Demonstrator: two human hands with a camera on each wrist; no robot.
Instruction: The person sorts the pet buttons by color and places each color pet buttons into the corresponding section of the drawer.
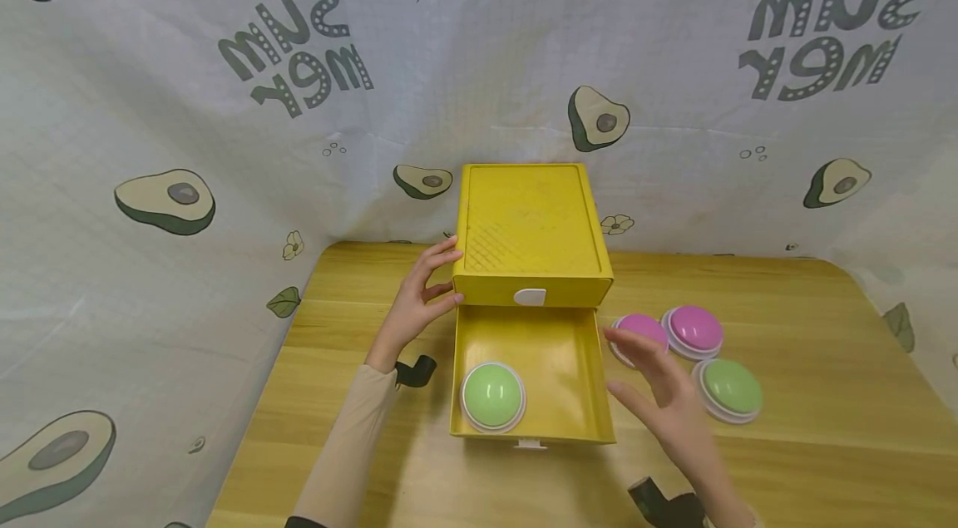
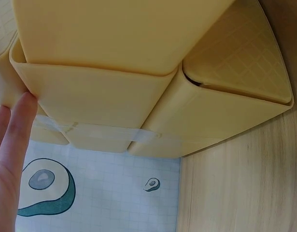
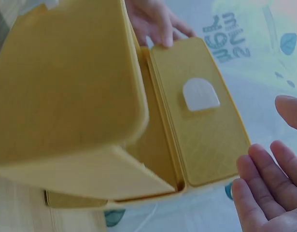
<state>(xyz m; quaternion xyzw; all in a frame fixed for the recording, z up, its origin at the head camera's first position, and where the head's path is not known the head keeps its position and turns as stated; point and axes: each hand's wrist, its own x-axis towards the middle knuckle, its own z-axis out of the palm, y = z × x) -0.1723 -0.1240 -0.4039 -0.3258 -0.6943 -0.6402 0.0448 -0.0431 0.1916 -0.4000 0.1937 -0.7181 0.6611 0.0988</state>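
touching the yellow drawer cabinet (image 1: 535, 220) at mid-frame, the left hand (image 1: 410, 308) has fingers extended, clamped on nothing; the right hand (image 1: 669, 403), right of centre, holds nothing, thumb and fingers apart beside the pulled-out lower drawer (image 1: 565, 366). the cabinet looks light and stiff, likely best steadied by its sides, the drawer drawn by its white tab (image 1: 530, 445). only the left wrist view shows clear tape (image 2: 105, 130) along the side.
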